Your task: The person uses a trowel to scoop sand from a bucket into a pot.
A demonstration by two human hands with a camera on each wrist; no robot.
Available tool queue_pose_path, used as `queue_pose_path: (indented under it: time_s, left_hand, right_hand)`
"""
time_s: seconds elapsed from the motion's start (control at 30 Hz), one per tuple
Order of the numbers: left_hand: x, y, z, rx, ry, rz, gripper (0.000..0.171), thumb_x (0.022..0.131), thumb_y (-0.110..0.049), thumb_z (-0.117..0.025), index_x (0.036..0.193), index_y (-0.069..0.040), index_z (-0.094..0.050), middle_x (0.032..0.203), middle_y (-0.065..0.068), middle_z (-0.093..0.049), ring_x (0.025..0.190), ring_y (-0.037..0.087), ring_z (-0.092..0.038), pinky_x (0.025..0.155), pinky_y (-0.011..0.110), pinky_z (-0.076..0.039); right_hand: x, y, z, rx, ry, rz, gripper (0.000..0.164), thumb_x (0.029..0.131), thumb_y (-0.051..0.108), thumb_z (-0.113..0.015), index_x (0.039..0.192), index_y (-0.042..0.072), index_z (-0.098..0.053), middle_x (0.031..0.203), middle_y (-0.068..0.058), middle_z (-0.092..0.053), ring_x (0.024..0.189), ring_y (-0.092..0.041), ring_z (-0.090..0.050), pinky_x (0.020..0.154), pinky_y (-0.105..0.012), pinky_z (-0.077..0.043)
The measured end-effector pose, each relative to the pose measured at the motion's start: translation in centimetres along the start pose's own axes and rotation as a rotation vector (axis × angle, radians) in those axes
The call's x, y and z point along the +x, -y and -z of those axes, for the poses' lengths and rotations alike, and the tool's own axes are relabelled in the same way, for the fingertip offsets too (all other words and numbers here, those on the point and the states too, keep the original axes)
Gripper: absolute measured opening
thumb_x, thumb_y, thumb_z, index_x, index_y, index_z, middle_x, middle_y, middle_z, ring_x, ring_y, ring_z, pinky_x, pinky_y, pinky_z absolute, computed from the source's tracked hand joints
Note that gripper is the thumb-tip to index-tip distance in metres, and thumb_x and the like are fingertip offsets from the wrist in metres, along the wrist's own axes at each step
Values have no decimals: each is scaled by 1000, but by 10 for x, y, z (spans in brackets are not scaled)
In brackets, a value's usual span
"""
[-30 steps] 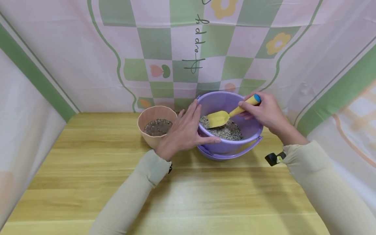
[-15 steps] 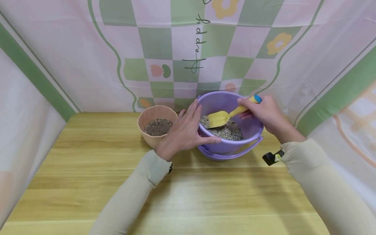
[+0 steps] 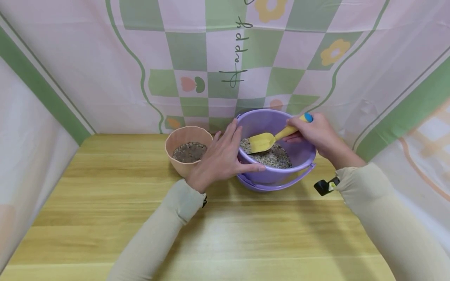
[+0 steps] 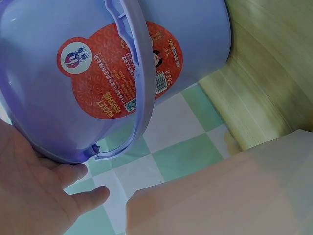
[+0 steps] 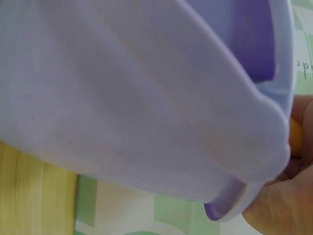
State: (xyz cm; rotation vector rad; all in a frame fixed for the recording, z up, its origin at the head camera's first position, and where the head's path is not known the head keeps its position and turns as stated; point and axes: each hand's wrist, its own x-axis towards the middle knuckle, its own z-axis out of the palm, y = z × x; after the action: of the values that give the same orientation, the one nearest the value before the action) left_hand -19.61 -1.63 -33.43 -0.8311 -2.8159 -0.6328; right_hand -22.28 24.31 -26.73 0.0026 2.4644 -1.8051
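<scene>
A purple bucket [image 3: 302,148] stands tilted on the table, with coarse grey-beige gravel [image 3: 274,158] inside. My left hand [image 3: 219,158] rests against its left rim, fingers straight and thumb stretched along the front edge; the left wrist view shows the fingertips touching the outer side. My right hand [image 3: 318,134] grips the yellow handle of a toy shovel [image 3: 261,142] with a blue end. The shovel's scoop lies on the gravel. In the right wrist view the bucket hides most of the right hand and the shovel. A peach pot [image 3: 175,158] holding brown, grainy material is left of the bucket, partly behind my left hand.
The wooden table [image 3: 116,218] ends at a hanging cloth [image 3: 190,50] with green checks, just behind the bucket and pot. More cloth hangs at both sides. The bucket's handle [image 3: 286,184] hangs down in front of it.
My right hand and wrist have shifted slightly left around the shovel's handle. The shovel, bucket, pot and left hand hold nearly the same places.
</scene>
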Motion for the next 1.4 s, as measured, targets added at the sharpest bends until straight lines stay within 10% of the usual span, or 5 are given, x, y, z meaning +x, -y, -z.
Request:
queue_pose_path:
  time_s: [0.4,0.63,1.4]
  left_hand:
    - [1,1,-2,-7,-1,6,132,67,-97,-41,158,-4,-20,167,12,-2,151,23,-15,120,49,-18]
    - [1,0,-2,4,-6,-1,132,67,-98,-39,158,-4,-20,167,11,-1,152,22,-13,120,48,-19]
    - [1,1,-2,10,-7,2,135,67,-98,-40,159,-2,-16,167,10,2,152,22,-10,121,46,-17]
  right_hand:
    - [-1,6,12,-96,-44,53,25,97,13,-58,99,-9,-68,74,-8,-74,65,-24,-74,68,-38,-60]
    - [-3,12,23,-101,-57,47,21,96,14,-60,83,9,-76,72,-5,-74,64,-19,-73,66,-32,-59]
    - [-12,22,45,-273,-47,52,22,95,13,-63,80,2,-74,70,-8,-73,63,-21,-73,62,-33,-59]
